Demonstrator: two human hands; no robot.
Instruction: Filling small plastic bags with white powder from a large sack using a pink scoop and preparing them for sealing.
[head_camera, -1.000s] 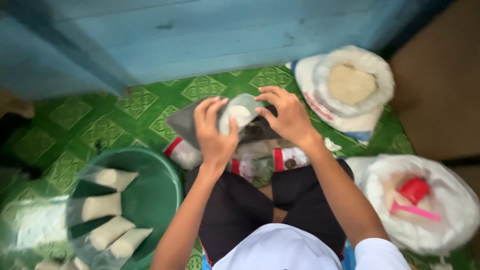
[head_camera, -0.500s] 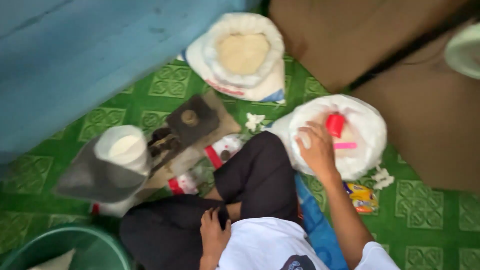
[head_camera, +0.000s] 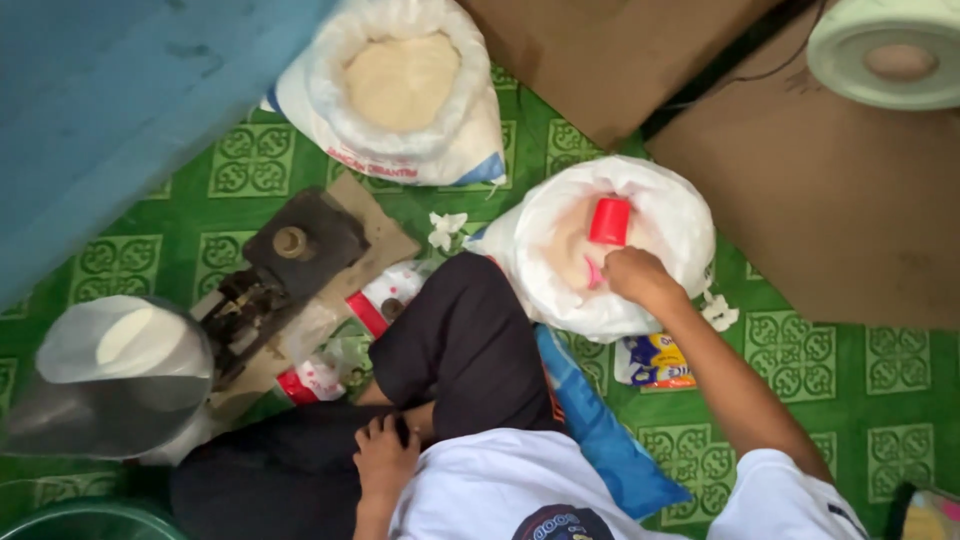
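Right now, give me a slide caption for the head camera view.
Seated person's right hand reaches into an open white sack beside a red cup; left hand rests on the lap.

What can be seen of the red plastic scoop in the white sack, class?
The red plastic scoop is a small cylindrical cup with a pink handle running down from it. It stands nearly upright in pale powder inside the open white plastic sack on the green patterned floor. The right hand touches its handle; the exact grip is hidden.
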